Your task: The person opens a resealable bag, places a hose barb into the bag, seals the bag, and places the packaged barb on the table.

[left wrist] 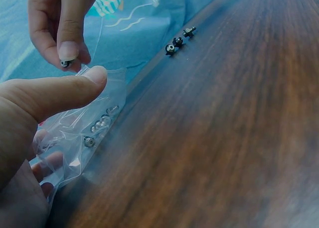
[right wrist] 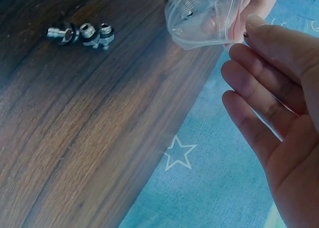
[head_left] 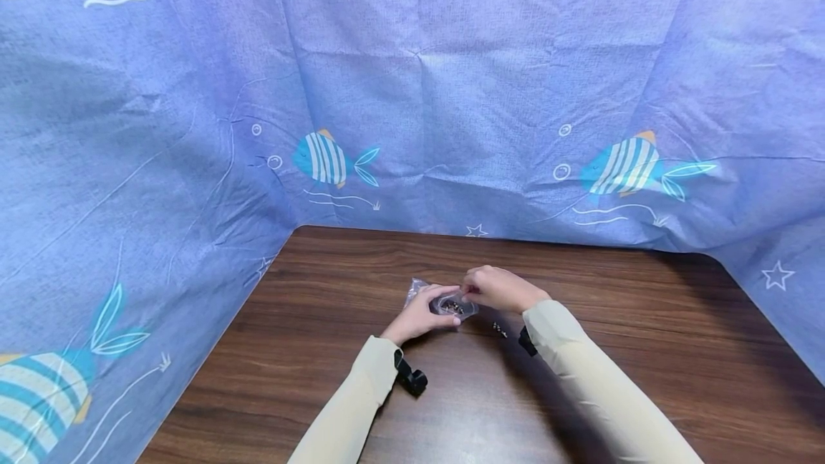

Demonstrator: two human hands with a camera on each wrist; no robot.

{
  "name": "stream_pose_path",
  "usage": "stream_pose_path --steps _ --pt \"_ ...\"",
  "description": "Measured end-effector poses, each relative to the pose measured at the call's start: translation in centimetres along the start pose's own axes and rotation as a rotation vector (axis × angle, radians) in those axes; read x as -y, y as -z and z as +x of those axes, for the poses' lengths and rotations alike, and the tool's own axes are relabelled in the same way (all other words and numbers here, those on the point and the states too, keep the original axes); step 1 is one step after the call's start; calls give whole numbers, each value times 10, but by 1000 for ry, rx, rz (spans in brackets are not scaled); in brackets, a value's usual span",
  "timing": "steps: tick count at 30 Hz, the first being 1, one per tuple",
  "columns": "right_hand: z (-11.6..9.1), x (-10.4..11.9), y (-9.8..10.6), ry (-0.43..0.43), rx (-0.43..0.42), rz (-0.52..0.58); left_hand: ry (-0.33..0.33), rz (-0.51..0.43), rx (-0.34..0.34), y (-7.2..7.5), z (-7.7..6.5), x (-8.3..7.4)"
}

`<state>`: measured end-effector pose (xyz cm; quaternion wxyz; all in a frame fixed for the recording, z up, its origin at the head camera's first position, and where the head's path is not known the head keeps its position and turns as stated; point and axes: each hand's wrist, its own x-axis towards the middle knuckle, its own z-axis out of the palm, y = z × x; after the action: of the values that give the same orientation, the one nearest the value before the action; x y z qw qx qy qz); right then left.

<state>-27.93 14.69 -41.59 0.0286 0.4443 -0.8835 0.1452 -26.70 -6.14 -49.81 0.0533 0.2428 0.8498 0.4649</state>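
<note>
A clear plastic zip bag (head_left: 415,289) is held by my left hand (head_left: 417,315), its mouth spread between thumb and fingers. Several small metal fittings (left wrist: 102,123) show through the plastic in the left wrist view. My right hand (head_left: 498,288) is at the bag's mouth, pinching one small metal fitting (left wrist: 65,63) between thumb and index finger. In the right wrist view that fitting is mostly hidden by the fingertips, and the other fingers are loosely bent. Three more metal fittings (right wrist: 89,35), with dark rings, lie close together on the table, nearer to me than the right hand.
The dark wood-grain table (head_left: 335,349) spreads around both hands. A blue fish-patterned cloth (head_left: 419,92) hangs behind it and along its sides. Black straps with small devices (head_left: 410,374) are on both wrists, below cream sleeves.
</note>
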Motion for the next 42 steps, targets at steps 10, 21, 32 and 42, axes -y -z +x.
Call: stream_pose_path --steps 10,21,32,42 --pt "4 4 1 -20 27 -4 11 -8 -3 0 -1 1" --pt "0 2 1 -23 59 10 1 -4 -6 -1 0 1" --pt "-22 -3 3 -126 121 30 -11 -6 -13 -2 0 1" --pt "-44 -13 0 -100 119 30 -23 -9 -17 -2 0 3"
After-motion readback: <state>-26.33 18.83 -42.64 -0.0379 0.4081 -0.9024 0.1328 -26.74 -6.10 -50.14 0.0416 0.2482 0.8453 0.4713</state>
